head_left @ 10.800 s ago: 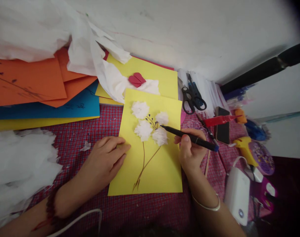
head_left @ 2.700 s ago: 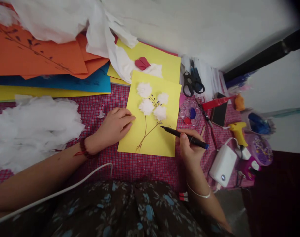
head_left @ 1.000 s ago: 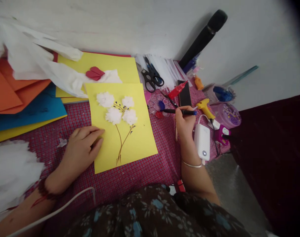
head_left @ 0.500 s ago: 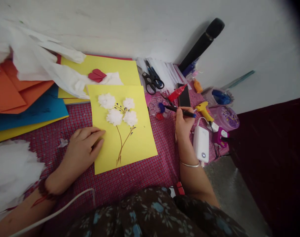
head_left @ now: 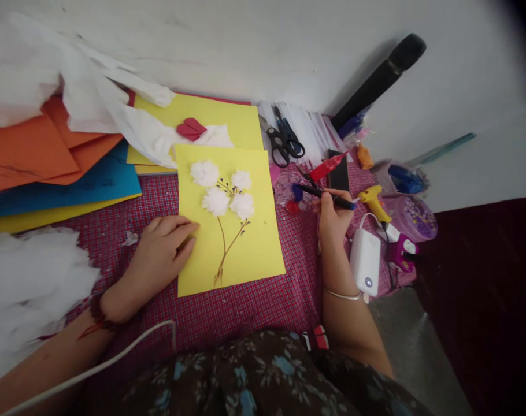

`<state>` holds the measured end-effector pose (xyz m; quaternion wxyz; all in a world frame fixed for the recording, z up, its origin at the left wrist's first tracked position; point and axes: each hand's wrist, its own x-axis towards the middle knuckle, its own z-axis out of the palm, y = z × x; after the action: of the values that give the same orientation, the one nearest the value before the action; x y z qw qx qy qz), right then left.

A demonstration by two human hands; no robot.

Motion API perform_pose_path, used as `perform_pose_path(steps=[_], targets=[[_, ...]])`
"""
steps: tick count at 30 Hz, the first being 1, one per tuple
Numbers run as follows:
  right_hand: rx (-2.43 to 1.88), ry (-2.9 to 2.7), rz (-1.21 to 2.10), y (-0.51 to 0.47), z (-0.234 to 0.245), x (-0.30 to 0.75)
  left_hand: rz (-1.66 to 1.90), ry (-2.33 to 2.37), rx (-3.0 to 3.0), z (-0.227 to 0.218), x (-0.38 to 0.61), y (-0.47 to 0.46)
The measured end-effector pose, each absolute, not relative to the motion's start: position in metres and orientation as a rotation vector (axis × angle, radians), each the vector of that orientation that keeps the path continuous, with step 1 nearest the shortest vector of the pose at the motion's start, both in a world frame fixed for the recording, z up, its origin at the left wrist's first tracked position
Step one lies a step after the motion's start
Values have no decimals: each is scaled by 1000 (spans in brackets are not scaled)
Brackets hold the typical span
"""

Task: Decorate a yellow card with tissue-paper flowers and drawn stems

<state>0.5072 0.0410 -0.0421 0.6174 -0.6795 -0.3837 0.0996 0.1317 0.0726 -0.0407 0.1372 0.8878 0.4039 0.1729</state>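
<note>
A yellow card (head_left: 254,254) lies on the red checked cloth, with several white tissue flowers (head_left: 222,186) and painted brown stems on it. My left hand (head_left: 163,254) rests flat on the card's left edge, fingers stretched out. My right hand (head_left: 334,216) is closed round a black brush pen (head_left: 326,195) with a blue end. The pen's tip sits at a small clear paint palette (head_left: 291,195) holding blue and red paint, right of the card.
Orange, blue and yellow sheets (head_left: 59,167) and white tissue (head_left: 24,283) lie at the left. A red paper heart (head_left: 191,128) and scissors (head_left: 284,141) sit behind the card. At the right are a white power bank (head_left: 365,263), a yellow glue gun (head_left: 373,199) and a red tube (head_left: 328,167).
My right hand carried the pen off the card to the palette at the right. The left hand stayed on the card. The view shifted a little.
</note>
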Motion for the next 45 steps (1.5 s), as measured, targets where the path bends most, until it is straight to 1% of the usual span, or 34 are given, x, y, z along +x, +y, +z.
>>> perform_pose_path(steps=[11, 16, 18, 21, 24, 28, 33, 39, 42, 45], targets=[[-1586, -917, 289, 41, -45, 511, 501, 1181, 2557, -40, 133, 71], [-1499, -837, 156, 29, -27, 492, 491, 1172, 2516, -35, 136, 69], [-1488, -887, 156, 18, -17, 472, 476, 1193, 2497, -35, 137, 68], [-1528, -1119, 263, -3, -11, 440, 461, 1205, 2488, -35, 137, 68], [-1535, -1342, 439, -15, -17, 419, 470, 1201, 2490, -36, 137, 67], [-1521, -1427, 540, -16, -28, 413, 482, 1196, 2498, -37, 137, 67], [-1489, -1445, 561, -12, -33, 415, 499, 1184, 2498, -37, 137, 67], [-1485, -1447, 623, -12, -26, 409, 486, 1185, 2505, -36, 137, 67], [-1432, -1325, 659, -9, -21, 408, 485, 1189, 2511, -35, 137, 68], [-1372, -1152, 560, -1, -16, 417, 489, 1176, 2507, -35, 136, 68]])
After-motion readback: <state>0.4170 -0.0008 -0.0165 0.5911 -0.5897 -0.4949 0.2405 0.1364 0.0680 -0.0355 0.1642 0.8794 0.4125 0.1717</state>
